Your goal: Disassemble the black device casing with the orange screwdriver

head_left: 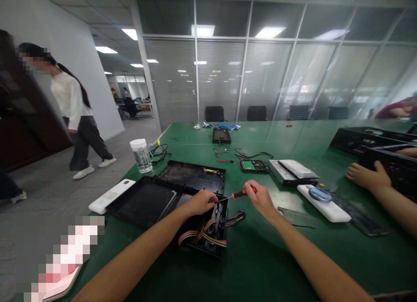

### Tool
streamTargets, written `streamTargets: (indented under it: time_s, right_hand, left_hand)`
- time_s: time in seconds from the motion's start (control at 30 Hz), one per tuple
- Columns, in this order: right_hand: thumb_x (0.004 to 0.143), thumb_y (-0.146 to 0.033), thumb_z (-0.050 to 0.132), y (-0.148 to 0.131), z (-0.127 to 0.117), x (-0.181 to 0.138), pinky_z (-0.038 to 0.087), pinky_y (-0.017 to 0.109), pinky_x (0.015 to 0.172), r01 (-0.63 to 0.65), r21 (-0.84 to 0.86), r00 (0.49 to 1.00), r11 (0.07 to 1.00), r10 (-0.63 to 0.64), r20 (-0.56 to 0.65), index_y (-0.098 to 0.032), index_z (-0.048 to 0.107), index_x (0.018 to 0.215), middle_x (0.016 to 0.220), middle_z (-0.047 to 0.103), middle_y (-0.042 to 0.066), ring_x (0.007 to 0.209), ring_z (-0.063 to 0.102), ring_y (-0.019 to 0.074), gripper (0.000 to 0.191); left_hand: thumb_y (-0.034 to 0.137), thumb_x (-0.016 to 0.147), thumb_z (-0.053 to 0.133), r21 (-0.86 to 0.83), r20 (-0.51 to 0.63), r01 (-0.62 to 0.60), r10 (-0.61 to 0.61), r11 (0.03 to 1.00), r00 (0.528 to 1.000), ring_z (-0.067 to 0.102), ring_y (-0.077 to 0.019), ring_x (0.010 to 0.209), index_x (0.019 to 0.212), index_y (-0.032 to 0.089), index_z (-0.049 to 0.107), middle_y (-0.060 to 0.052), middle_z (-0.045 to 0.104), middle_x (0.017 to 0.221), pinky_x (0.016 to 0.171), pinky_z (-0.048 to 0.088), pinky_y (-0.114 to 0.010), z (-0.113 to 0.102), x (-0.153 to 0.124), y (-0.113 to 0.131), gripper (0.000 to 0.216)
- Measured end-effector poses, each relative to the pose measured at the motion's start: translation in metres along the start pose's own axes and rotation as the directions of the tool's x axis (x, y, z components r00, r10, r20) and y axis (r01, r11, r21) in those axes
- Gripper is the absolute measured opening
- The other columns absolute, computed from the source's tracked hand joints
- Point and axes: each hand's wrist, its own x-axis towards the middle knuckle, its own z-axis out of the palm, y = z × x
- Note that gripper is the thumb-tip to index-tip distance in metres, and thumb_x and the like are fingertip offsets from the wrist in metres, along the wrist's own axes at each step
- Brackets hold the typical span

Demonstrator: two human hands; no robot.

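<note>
My right hand [260, 197] is closed around the orange and black handle of a screwdriver [239, 194]. Its thin shaft points left into the far right corner of an open black electronics case [140, 202]. At that corner, my left hand [203, 202] has its fingers pinched together near the screwdriver's tip; what they hold, if anything, is hidden. A bundle of striped ribbon wires [208, 234] loops out of the case's right end, below my left hand. Behind the case lies a flat black panel [192, 176] with a brass-coloured strip.
On the green table [260, 258] are a clear jar [141, 156], a green circuit board [250, 165], stacked metal drives [293, 171] and a white power bank [324, 202]. A co-worker's hand [369, 177] touches a black chassis [391, 163] at right. A person [74, 102] walks at left.
</note>
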Motion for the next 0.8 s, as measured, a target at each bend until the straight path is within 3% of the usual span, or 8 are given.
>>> streamTargets:
  time_s: [0.6, 0.8]
  right_hand:
    - [0.085, -0.041, 0.033, -0.0030, -0.0047, 0.0034, 0.038, 0.024, 0.058, -0.052, -0.024, 0.998, 0.998, 0.053, 0.024, -0.020, 0.052, 0.073, 0.065, 0.059, 0.002, 0.061, 0.055, 0.0158, 0.031]
    - [0.086, -0.042, 0.031, -0.0087, -0.0089, 0.0045, 0.037, 0.023, 0.058, -0.010, -0.139, 0.998, 0.990, 0.019, 0.064, -0.021, 0.052, 0.073, 0.063, 0.060, 0.001, 0.058, 0.055, 0.0150, 0.033]
  left_hand:
    - [0.015, 0.074, 0.054, 0.018, -0.019, 0.021, -0.021, 1.000, 1.000, 0.058, -0.0119, 0.069, 0.086, 0.014, 0.065, -0.002, 0.064, 0.076, 0.064, 0.042, -0.019, -0.0003, -0.0006, 0.0010, 0.017]
    - [0.015, 0.075, 0.053, 0.007, -0.011, 0.010, -0.010, 1.000, 1.000, 0.058, -0.0121, 0.069, 0.085, 0.014, 0.066, -0.002, 0.065, 0.076, 0.065, 0.042, -0.019, -0.0012, -0.0010, 0.0019, 0.017]
